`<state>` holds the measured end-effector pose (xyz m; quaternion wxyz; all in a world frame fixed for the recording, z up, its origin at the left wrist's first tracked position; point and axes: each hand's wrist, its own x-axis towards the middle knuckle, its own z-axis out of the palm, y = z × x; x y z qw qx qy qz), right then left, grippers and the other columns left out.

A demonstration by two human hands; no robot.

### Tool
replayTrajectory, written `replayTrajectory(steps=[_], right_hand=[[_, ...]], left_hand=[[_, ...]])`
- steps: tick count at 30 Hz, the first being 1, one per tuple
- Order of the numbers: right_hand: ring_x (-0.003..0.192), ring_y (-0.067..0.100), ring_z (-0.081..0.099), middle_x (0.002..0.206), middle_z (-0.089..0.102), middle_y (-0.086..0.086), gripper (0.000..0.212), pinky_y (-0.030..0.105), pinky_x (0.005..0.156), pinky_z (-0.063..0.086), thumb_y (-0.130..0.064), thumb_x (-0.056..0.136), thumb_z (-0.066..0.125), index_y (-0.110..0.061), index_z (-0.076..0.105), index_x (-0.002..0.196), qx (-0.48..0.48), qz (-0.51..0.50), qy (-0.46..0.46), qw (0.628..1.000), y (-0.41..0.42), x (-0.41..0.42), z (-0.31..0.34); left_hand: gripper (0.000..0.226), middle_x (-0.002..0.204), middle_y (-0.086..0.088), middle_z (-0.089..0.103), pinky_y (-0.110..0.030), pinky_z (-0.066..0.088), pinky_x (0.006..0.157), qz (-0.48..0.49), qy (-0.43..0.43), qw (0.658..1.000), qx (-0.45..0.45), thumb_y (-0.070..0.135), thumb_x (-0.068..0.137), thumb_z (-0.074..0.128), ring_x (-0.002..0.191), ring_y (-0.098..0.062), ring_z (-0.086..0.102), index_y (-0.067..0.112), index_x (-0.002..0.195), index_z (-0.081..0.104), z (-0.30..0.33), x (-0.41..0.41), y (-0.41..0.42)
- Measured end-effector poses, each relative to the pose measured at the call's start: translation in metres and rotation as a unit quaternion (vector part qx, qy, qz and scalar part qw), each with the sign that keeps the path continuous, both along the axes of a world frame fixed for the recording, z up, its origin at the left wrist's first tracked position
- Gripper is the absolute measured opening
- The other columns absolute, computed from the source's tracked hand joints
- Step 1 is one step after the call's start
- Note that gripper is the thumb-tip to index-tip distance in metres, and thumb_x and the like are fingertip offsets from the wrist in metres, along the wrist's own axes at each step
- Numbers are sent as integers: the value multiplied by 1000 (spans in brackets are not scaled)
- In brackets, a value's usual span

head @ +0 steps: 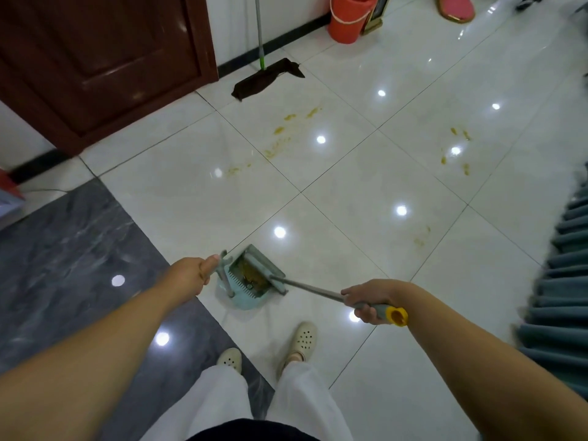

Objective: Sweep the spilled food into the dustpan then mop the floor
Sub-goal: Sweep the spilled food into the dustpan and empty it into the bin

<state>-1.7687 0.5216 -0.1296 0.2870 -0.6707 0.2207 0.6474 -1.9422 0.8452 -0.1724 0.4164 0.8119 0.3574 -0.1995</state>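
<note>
A light-blue dustpan (pixel 245 297) stands on the white tile just ahead of my feet, with brownish food lying inside it. My left hand (pixel 194 273) is shut on the dustpan's grey upright handle. My right hand (pixel 369 300) is shut on the grey, yellow-capped handle of the broom (pixel 305 289), whose grey head (pixel 262 265) rests inside the dustpan's mouth. Yellow food smears (pixel 280 135) streak the tiles ahead, with more smears (pixel 458 148) to the right. A mop (pixel 265 76) with a dark cloth head leans against the far wall.
A dark brown door (pixel 105 58) fills the upper left. An orange bucket (pixel 348 19) and a pink slipper (pixel 456 7) sit by the far wall. Teal curtain folds (pixel 563 275) hang at the right edge. Dark grey marble flooring (pixel 70 256) lies to my left.
</note>
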Motion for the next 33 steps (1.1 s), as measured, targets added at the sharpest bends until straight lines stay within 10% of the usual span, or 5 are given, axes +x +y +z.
replayTrajectory(steps=[14,33], right_hand=[[27,10,39,47,43,7,10,12,30,37,-6,96,49,-4,45,87,-11,-154,-25,988,16,-26,3],[41,7,39,43,42,4,9,13,31,36,-6,93,51,-5,46,85,25,-80,42,996,82,-85,-15]], left_hand=[[61,55,-7,51,-34,47,72,-7,-30,999,16,51,98,33,61,-24,51,13,54,51,5,-48,30],[60,50,-7,49,-22,35,48,33,24,998,-57,56,95,37,42,-19,42,8,64,54,6,-82,57]])
